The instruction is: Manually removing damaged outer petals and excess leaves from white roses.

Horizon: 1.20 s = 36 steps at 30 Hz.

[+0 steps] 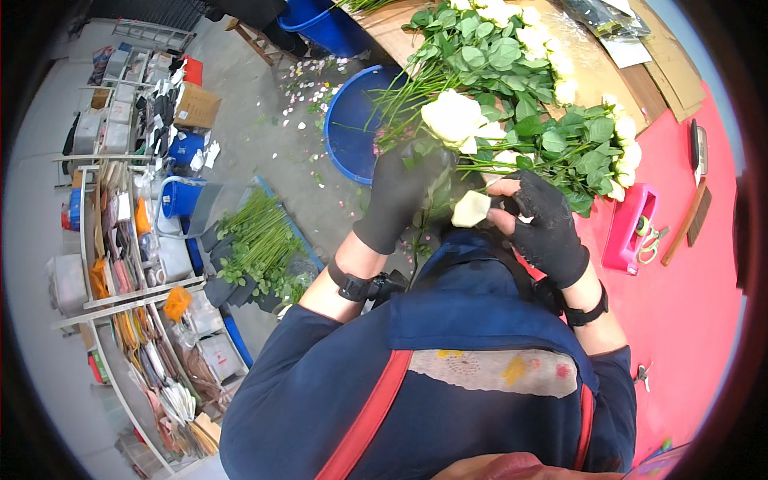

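Observation:
My left hand [414, 186] wears a black glove with bare wrist above it and is closed around a leafy green rose stem [423, 225]. Just above that hand is a large open white rose [453, 120], its outer petals spread to the right. My right hand [534, 222], in a black glove with bare thumb and fingertip, pinches a cream rose petal [471, 209]. Beyond both hands, bunches of white roses [624, 144] with leafy stems lie on the table; the stem ends point left over a blue bucket [354, 132].
Pink table surface [678, 336] on the right bears a pink tape dispenser [627, 234], green-handled scissors [651, 246] and a wooden brush [690, 222]. Cut stems [264, 240] are piled at left. Petals litter the floor [252, 120]. Shelves [144, 288] line the left; a person [258, 15] stands far off.

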Motion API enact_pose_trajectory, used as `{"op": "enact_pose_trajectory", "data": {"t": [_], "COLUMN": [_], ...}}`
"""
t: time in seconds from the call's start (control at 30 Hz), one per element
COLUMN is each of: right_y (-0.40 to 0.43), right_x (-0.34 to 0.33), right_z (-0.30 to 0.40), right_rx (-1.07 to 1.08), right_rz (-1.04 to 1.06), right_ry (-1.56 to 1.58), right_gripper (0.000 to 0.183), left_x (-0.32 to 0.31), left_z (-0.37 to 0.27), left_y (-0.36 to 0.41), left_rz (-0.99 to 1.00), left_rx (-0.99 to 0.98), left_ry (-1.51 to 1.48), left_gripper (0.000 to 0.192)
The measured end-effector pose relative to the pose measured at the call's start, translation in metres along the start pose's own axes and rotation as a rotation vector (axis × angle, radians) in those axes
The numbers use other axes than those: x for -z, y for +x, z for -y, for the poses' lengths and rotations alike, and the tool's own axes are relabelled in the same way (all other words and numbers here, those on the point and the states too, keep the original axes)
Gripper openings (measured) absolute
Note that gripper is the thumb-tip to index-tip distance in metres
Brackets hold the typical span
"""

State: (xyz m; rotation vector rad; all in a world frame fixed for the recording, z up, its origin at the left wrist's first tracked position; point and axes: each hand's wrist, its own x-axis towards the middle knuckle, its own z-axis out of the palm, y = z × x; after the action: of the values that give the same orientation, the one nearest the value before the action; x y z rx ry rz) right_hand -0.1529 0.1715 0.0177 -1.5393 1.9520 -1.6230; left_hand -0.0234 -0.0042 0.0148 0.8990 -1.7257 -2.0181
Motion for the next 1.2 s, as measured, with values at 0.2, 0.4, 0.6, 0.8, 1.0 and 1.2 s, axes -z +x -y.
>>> {"op": "enact_pose_trajectory", "data": {"t": [0.2,0.4,0.6,0.8,1.0,1.2], "right_y": [0.004,0.025,0.024,0.011,-0.001,0.016], "right_x": [0.007,0.004,-0.001,-0.007,0.01,0.012], "right_z": [-0.01,-0.005,-0.004,-0.009,-0.016,0.005], "right_rx": [-0.179,-0.242,-0.163,-0.265,-0.397,-0.131], "right_rz": [-0.034,-0.169,-0.13,-0.29,-0.199,-0.27], "right_ry": [0.066,0.104,0.019,0.112,0.191,-0.045], "right_gripper": [0.017,0.017,0.014,0.012,0.014,0.018], "left_x": [0.014,0.008,-0.002,-0.003,-0.006,-0.015], "left_z": [-0.002,0.003,0.01,0.014,0.004,-0.001], "left_y": [0.002,-0.003,-0.005,-0.006,-0.01,-0.01], "left_rz": [0.113,0.173,0.287,0.307,0.279,0.25], "left_rx": [0.063,0.154,-0.071,0.16,0.049,0.107], "left_ry": [-0.115,-0.144,0.171,-0.223,-0.17,-0.078], "left_gripper": [0.03,0.03,0.027,0.023,0.028,0.029]}}
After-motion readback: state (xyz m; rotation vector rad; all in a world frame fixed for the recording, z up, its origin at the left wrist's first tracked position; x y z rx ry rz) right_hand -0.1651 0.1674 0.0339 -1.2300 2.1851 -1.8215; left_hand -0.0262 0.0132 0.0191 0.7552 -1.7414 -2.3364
